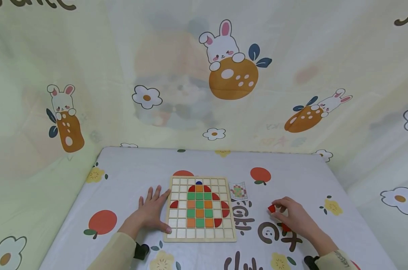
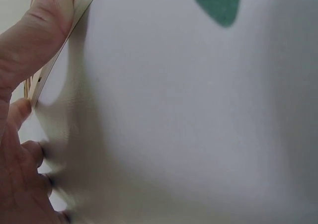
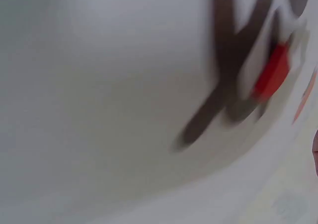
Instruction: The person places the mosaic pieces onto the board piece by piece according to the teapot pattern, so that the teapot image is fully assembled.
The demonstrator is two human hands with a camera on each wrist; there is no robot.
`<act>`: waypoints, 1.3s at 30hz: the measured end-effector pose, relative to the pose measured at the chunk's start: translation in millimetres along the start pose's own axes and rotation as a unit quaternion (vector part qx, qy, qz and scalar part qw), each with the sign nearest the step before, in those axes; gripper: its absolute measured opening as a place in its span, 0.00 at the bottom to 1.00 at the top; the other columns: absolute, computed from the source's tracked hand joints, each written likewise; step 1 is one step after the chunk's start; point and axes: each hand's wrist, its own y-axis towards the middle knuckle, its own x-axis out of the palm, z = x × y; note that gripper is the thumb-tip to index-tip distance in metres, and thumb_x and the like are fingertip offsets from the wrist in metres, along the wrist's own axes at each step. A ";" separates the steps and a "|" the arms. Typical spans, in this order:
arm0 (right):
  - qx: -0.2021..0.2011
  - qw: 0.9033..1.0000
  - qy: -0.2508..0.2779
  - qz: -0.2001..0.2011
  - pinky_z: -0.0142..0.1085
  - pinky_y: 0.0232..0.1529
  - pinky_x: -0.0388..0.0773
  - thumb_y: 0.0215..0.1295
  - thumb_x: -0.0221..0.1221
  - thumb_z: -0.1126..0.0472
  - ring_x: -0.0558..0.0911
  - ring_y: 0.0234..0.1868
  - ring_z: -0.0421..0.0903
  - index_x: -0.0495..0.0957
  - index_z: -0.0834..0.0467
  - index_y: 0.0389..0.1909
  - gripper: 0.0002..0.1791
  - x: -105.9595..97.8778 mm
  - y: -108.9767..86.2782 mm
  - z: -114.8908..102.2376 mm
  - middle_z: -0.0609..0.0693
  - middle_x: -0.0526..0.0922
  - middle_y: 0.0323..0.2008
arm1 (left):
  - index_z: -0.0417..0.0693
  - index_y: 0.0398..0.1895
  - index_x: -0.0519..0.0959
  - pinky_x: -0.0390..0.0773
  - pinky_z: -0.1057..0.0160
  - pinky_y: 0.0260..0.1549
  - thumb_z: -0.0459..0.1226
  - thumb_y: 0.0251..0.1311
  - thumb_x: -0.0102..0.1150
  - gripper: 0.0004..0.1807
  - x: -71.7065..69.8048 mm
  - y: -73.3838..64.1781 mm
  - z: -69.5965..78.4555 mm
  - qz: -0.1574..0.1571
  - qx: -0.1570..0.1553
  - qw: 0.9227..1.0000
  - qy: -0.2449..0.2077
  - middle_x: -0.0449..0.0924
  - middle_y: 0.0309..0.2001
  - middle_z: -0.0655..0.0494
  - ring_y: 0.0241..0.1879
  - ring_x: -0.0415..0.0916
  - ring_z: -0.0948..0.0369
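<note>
A wooden grid board [image 1: 200, 240] lies on the table, with green, orange, red and blue blocks filling part of its squares. My left hand [image 1: 152, 210] rests beside it with fingers spread, thumb and index fingertip touching the left edge. In the left wrist view the thumb [image 2: 39, 35] lies against the board's side. To the right of the board, my right hand [image 1: 293, 215] pinches a small red block [image 1: 271, 208] between thumb and fingers, over the table. A second red block [image 1: 285, 227] lies on the cloth under that hand.
A small picture card [image 1: 238, 191] lies at the board's upper right side. The table [image 1: 129, 165] is covered by a white cloth printed with fruit, flowers and letters. A printed curtain [image 1: 177, 123] hangs behind and at both sides.
</note>
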 end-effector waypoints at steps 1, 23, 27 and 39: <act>-0.009 1.000 -0.001 0.003 0.28 0.33 0.78 0.61 0.72 0.61 0.78 0.42 0.46 0.82 0.63 0.54 0.21 2.5 2.9 -5.8 0.51 0.82 0.44 | 0.51 0.82 0.55 0.37 0.22 0.71 0.54 0.31 0.86 0.71 0.1 0.0 -0.2 0.000 0.000 1.000 0.000 0.41 0.82 0.35 0.81 0.32 0.32; -0.135 0.988 0.042 -0.057 0.31 0.38 0.79 0.62 0.71 0.60 0.76 0.41 0.43 0.85 0.58 0.52 0.17 57.0 51.8 -147.0 0.46 0.81 0.41 | 0.51 0.82 0.54 0.37 0.23 0.72 0.55 0.31 0.86 0.72 0.6 1.0 -1.2 -0.001 0.000 1.000 -0.001 0.41 0.83 0.36 0.81 0.31 0.33; -0.166 0.983 0.025 -0.074 0.38 0.45 0.81 0.64 0.71 0.58 0.76 0.42 0.43 0.85 0.57 0.52 0.17 65.7 57.9 -163.8 0.47 0.82 0.44 | 0.51 0.82 0.54 0.37 0.22 0.72 0.55 0.31 0.86 0.72 0.4 1.4 -1.4 0.000 0.001 1.000 -0.001 0.41 0.83 0.36 0.81 0.31 0.32; -0.249 0.961 -0.034 -0.117 0.39 0.54 0.81 0.69 0.66 0.55 0.79 0.45 0.44 0.84 0.57 0.55 0.17 87.5 69.1 -205.2 0.51 0.83 0.51 | 0.51 0.82 0.54 0.36 0.23 0.72 0.55 0.31 0.86 0.72 -3.0 -2.2 0.7 -0.008 -0.005 1.000 -0.011 0.40 0.83 0.36 0.81 0.31 0.32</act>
